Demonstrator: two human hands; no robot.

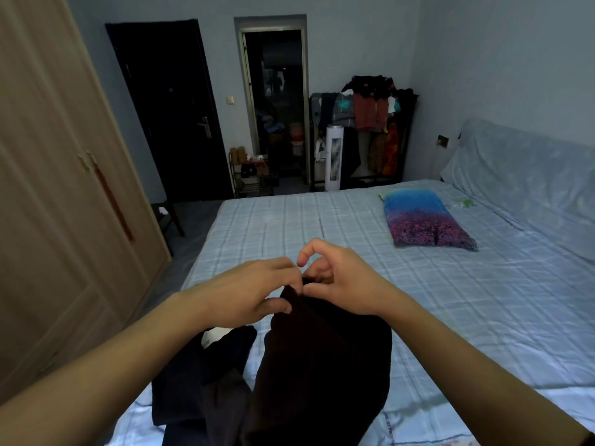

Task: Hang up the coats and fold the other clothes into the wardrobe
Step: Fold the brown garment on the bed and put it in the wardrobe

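While both hands meet above the near edge of the bed with the blue checked sheet [450, 317], the left hand [254, 294] and right hand [341, 281] each pinch the top edge of a dark, soft cloth garment [322, 365], which hangs down over more dark clothing [193, 381] at the near left corner. Farther up the bed, toward its right side, lies a blue and purple tree-print pillow [425, 220]; left of the bed stands the closed light wooden wardrobe [58, 188].

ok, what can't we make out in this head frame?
- Dark garment: type unclear; low light, bottom edge crops it.
- Second dark garment: partly hidden by left forearm.
- Left hand, right hand: fingertips at the top edge, grip partly hidden by cloth.
- Wardrobe: doors closed, inside hidden.
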